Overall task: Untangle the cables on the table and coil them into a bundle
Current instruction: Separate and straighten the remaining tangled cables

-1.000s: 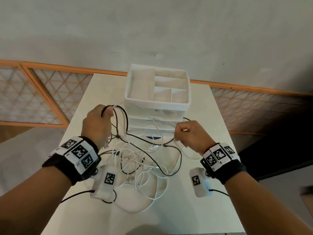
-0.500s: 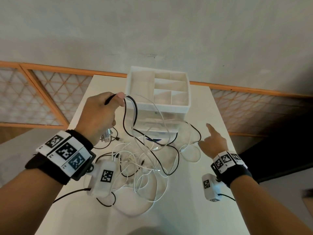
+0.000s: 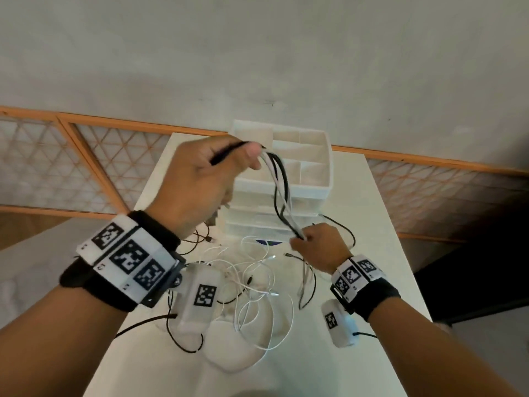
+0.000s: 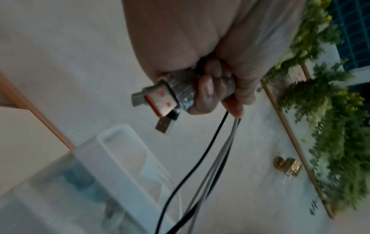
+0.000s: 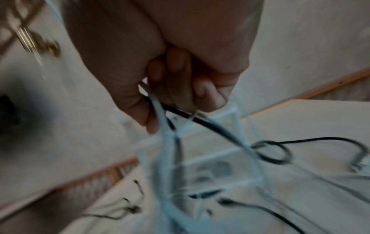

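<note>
A tangle of thin white and black cables (image 3: 257, 282) lies on the white table (image 3: 372, 224). My left hand (image 3: 200, 184) is raised above the table and grips several black and white cable strands (image 3: 282, 190) together with their USB plugs (image 4: 162, 98). These strands run down and to the right to my right hand (image 3: 317, 245), which pinches them low near the table (image 5: 160, 107). The rest of each cable trails loose across the table, with small plugs (image 3: 274, 294) lying free.
A white plastic organiser (image 3: 300, 167) with open top compartments and drawers stands at the back of the table, just behind the held strands. An orange-framed lattice rail (image 3: 86, 167) runs behind the table. Table edges lie close on both sides.
My left hand has risen higher, lifting the cable strands off the table. My right hand, which had let go and pointed away, has come back in and taken hold of the strands lower down.
</note>
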Demonstrator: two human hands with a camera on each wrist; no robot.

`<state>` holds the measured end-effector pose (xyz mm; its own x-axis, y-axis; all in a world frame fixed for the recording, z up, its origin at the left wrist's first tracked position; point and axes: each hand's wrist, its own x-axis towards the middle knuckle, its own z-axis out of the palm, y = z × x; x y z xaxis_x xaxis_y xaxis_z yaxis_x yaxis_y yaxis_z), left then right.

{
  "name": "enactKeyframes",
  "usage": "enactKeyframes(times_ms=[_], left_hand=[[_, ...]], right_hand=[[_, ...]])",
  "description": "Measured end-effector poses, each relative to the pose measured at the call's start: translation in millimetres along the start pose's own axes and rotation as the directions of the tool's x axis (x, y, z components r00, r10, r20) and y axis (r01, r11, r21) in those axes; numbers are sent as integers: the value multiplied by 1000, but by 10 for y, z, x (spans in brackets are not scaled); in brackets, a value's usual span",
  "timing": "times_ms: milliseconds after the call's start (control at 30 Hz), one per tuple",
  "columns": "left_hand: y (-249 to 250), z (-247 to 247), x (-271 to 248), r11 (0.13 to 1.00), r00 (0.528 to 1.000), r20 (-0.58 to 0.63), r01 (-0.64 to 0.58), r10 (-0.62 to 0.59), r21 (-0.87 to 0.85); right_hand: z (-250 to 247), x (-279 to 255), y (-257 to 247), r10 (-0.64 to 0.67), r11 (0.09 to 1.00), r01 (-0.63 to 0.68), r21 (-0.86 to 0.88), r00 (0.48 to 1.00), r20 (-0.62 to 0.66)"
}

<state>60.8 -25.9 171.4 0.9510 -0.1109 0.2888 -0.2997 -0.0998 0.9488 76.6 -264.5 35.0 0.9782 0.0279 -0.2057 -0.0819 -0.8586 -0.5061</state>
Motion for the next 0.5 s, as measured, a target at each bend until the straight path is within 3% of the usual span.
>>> enactKeyframes(times_ms=[100,167,200,267,300,333,400,500], left_hand=[[-80,-124,14,999,1000,-25,-13,12,-33],[-171,-143,-20,999,997,-58,45,-45,-1],[-221,-155,-37,995,994,-73,89,-86,41],[-324,-204,-63,956,974,-61,226,-218,190],[-385,-229,-70,907,952,-38,300,-303,296],[-454,-251,-77,842,924,-12,354,-382,407],[-602,-264,-95,733,876,16,393,-482,556],[-800,-262,-156,668,866,-33,409,-500,621]], right_hand=[[-143,61,210,155,986,-158,-42,985,-82],[-340,136,261,201,975,-215,-62,962,-187],[-459,165,277,215,973,-231,-23,933,-289],[-662,198,318,213,977,-181,114,816,-537],[-718,193,325,200,979,-129,159,766,-611],[-721,191,353,184,980,-91,176,749,-637],[-590,177,456,155,982,-58,181,796,-585],[-201,119,790,251,968,-243,63,920,-300]])
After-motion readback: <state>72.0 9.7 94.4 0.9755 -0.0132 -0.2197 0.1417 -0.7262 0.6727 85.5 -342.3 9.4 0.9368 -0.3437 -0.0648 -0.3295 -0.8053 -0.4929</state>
